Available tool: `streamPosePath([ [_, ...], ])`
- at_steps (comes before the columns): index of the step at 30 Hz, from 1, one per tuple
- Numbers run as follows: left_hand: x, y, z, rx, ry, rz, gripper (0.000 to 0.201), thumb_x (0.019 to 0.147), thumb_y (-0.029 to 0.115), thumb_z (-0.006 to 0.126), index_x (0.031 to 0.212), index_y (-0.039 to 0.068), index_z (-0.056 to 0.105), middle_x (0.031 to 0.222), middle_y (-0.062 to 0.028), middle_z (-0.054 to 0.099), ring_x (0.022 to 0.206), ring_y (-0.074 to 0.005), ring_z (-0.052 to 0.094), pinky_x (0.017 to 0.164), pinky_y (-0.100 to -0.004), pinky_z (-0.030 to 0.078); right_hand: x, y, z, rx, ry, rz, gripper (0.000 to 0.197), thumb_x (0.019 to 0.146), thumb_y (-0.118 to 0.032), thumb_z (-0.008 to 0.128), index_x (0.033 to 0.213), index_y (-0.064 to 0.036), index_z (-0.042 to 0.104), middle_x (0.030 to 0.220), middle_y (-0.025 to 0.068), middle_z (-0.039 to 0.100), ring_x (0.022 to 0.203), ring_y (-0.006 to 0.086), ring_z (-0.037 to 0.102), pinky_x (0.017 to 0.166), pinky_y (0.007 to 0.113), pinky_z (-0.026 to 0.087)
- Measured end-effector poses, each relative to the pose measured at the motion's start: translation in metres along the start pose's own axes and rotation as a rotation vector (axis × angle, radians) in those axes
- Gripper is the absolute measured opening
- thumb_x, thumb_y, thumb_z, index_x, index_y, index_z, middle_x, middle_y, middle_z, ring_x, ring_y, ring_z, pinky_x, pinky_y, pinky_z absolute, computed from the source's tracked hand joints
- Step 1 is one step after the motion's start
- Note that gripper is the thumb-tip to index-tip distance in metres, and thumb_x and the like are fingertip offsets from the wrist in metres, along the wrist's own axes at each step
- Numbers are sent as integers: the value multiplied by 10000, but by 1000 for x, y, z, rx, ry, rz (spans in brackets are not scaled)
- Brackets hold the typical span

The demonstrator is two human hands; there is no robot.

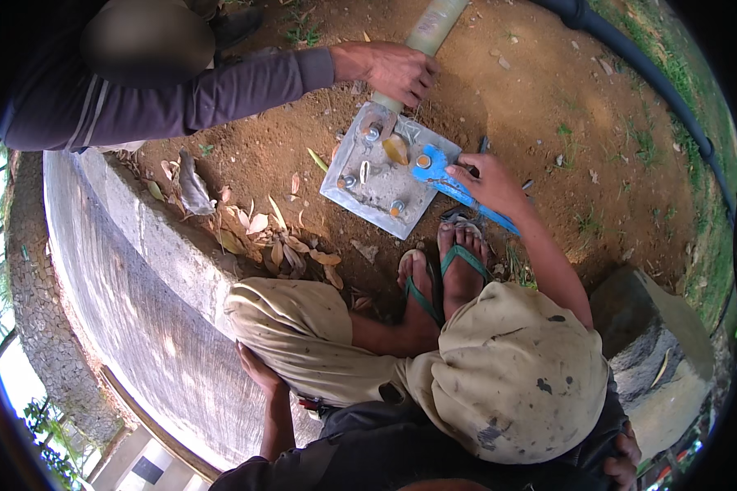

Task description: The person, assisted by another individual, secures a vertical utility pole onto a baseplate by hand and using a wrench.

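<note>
My right hand is closed on a blue wrench-like tool, whose flat head lies over a corner of a square grey metal base plate. A rusty bolt end shows at that head. Other upright bolts with nuts stand at the plate's remaining corners, and a dry leaf lies on it. My left hand rests with outstretched fingers beside my left thigh, near the concrete kerb, partly hidden by my shorts. Another person's hand is at the lower end of a pale pole.
A co-worker in a dark sleeve leans in from the upper left. Curved concrete borders the left side. Dry leaves litter the soil. A large rock and a black hose lie right. Fingers show lower right, owner unclear.
</note>
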State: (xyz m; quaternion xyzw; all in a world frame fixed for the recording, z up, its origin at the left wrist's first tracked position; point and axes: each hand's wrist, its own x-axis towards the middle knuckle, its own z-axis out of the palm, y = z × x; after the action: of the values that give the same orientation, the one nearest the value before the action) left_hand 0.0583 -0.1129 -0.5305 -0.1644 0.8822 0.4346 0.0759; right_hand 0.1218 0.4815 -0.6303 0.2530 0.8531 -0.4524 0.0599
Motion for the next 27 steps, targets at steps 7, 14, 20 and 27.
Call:
streamPosePath([
  [7,8,-29,-14,-7,34,-8,640,1116,414,296,1508,-69,444,1478,-271,501,1339,-348,513,1148,-474,395,89,-30,-62,-452,-273,-278,646,949,-660,600,793,-41,701,706,218,615,683,430,601,661,507,472],
  [14,2,-25,-16,119,-2,-2,606,1136,386,358,1502,-89,445,1505,-273,503,1345,-351,500,1151,-478,396,33,-1,-67,-290,-64,10,604,943,-610,657,809,-24,717,692,224,619,689,421,622,674,513,479],
  [20,6,-9,-15,149,-28,91,637,1116,428,302,1492,-55,477,1437,-261,546,1276,-333,573,1108,-474,441,-32,2,-1,13,154,-23,532,969,-548,668,922,-20,714,794,234,672,771,435,667,709,503,509],
  [27,3,-23,-11,171,27,58,642,1116,398,305,1532,-77,416,1531,-286,455,1404,-380,452,1192,-481,342,-48,2,44,14,213,78,522,1003,-535,626,942,-18,657,769,266,637,761,473,651,672,520,487],
])
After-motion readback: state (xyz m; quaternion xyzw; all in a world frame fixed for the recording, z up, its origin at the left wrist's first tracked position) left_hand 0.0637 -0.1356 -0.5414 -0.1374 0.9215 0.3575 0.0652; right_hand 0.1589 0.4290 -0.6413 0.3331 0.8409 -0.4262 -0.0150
